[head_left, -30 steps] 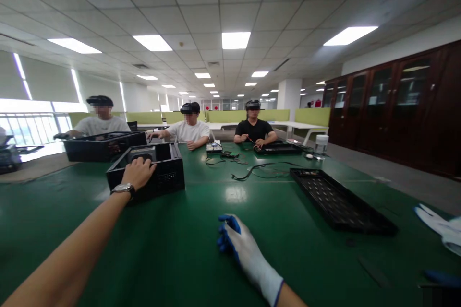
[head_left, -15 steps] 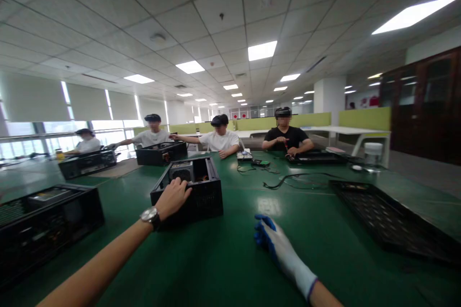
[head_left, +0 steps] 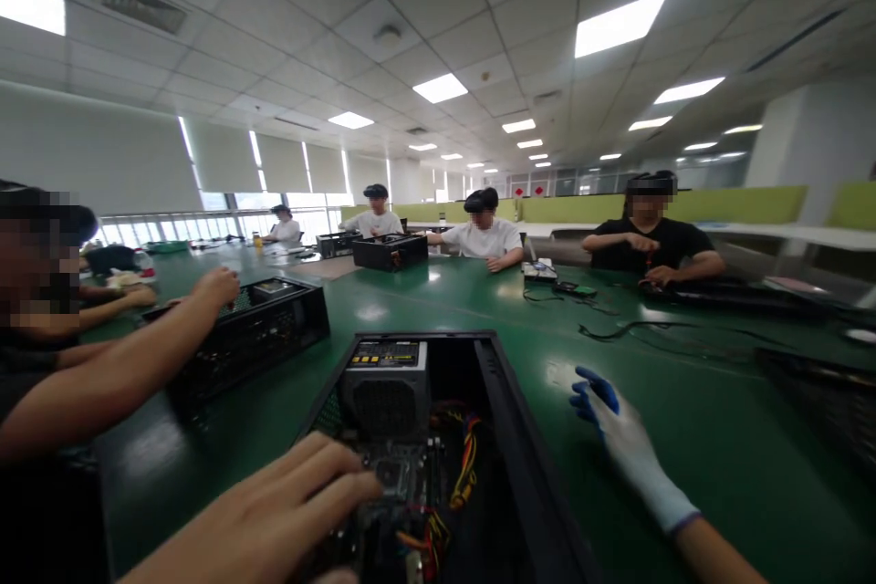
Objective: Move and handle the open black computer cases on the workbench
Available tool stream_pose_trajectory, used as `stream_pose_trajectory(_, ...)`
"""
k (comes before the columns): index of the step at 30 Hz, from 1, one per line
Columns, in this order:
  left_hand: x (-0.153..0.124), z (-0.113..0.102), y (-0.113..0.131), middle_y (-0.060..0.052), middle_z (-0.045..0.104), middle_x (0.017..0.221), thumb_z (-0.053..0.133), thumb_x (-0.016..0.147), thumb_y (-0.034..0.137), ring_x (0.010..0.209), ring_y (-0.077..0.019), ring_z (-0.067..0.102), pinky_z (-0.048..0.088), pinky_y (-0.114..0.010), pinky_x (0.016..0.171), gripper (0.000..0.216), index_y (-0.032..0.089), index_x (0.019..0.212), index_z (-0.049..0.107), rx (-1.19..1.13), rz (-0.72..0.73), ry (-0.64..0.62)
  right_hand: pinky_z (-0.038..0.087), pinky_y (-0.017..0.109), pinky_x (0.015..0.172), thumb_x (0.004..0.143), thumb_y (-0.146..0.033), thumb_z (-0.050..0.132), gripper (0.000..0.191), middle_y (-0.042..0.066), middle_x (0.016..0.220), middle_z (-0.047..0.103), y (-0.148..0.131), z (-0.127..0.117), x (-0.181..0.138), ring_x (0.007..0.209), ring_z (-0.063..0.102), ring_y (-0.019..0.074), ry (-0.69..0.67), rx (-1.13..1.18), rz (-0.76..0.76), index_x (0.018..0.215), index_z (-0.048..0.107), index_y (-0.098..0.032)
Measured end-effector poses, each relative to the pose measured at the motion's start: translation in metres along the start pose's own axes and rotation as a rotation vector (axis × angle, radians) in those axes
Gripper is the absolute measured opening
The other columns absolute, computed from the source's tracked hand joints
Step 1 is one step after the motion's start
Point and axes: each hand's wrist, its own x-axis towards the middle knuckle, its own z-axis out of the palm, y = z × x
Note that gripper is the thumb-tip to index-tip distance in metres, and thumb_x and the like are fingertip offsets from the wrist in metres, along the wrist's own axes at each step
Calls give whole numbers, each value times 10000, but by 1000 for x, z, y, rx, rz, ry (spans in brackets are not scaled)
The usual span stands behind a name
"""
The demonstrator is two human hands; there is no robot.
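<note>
The left hand (head_left: 287, 511), bare, lies over the near end of an open black computer case (head_left: 438, 438), its fingers spread and resting on the case's edge and the parts inside; its grip is apart, clamped on nothing. The case sits on the green surface (head_left: 479, 301) directly in front of the person, with a grey power supply (head_left: 384, 388) at its far end and yellow, red and black wires (head_left: 465, 474) bundled beside it. The right hand (head_left: 620, 438), in a white glove with blue fingertips, rests flat on the surface just right of the case, fingers loosely together, holding nothing. To the left, a co-worker's bare arm (head_left: 123, 365) reaches over a second black case (head_left: 253, 338). Across the surface, 3 seated people work at further cases, with loose black cables (head_left: 650, 328) lying near them.
</note>
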Motion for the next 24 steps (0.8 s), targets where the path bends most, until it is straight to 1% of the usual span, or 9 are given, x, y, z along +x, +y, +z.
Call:
stream_pose_trajectory(2, 21, -21, -6, 11, 656, 1314, 534, 1035, 352, 1142, -165, 664, 531, -249, 1015, 362, 367, 1397, 530, -47, -45, -91, 572, 437, 931, 777, -696, 737, 783, 118, 1209, 713, -27, 9, -12, 1029, 702, 288, 25, -55, -112, 1385, 598, -224)
stream_pose_trajectory(4, 45, -24, -16, -28, 697, 1254, 581, 1006, 308, 1086, -202, 704, 556, -292, 974, 382, 318, 1388, 570, -11, -1, -242, 557, 441, 975, 809, -700, 709, 781, 119, 1295, 692, -63, 22, -30, 1119, 686, 298, 1, -72, -210, 1429, 558, -249)
stream_pose_trajectory(7, 79, -4, -28, -143, 741, 1155, 701, 920, 323, 1032, -320, 732, 598, -383, 851, 424, 194, 1321, 649, 182, 92, -462, 551, 445, 989, 840, -657, 705, 704, 98, 1303, 711, -121, 44, -64, 1161, 683, 306, -85, -224, -330, 1428, 566, -297)
stream_pose_trajectory(9, 98, 16, -31, -204, 744, 1117, 755, 870, 365, 1013, -387, 729, 606, -441, 793, 439, 142, 1243, 694, 263, 104, -525, 559, 455, 962, 861, -622, 695, 619, 82, 1257, 740, -154, 60, -89, 1119, 702, 310, -191, -432, -411, 1390, 608, -313)
stream_pose_trajectory(11, 112, 34, -32, -227, 751, 1070, 794, 824, 402, 958, -413, 739, 610, -461, 740, 431, 130, 1153, 734, 271, 109, -553, 561, 465, 950, 878, -574, 687, 564, 72, 1231, 753, -174, 76, -109, 1080, 713, 304, -331, -608, -503, 1373, 629, -311)
stream_pose_trajectory(15, 124, 57, -34, -195, 774, 967, 839, 746, 375, 851, -376, 761, 604, -409, 660, 321, 179, 988, 767, 287, 140, -582, 518, 481, 1055, 883, -473, 698, 552, 65, 1306, 722, -177, 101, -133, 1150, 689, 288, -554, -695, -623, 1401, 614, -299)
stream_pose_trajectory(19, 119, 56, -34, -163, 766, 785, 818, 757, 416, 643, -359, 735, 544, -391, 511, 258, 181, 840, 751, 280, 188, -585, 486, 492, 1102, 881, -446, 709, 539, 61, 1335, 703, -164, 112, -140, 1209, 659, 294, -638, -699, -551, 1396, 622, -314)
stream_pose_trajectory(21, 117, 46, -29, -156, 772, 821, 778, 823, 373, 684, -358, 744, 551, -401, 544, 225, 168, 907, 743, 250, 252, -551, 493, 483, 1085, 888, -418, 705, 527, 52, 1327, 704, -163, 113, -140, 1191, 662, 284, -644, -704, -498, 1397, 614, -317)
stream_pose_trajectory(24, 124, 27, -13, -134, 775, 1015, 664, 947, 304, 911, -316, 755, 590, -391, 737, 185, 162, 1059, 704, 167, 373, -449, 501, 445, 1051, 882, -351, 699, 492, 33, 1271, 718, -166, 115, -140, 1137, 671, 255, -630, -685, -487, 1365, 626, -300)
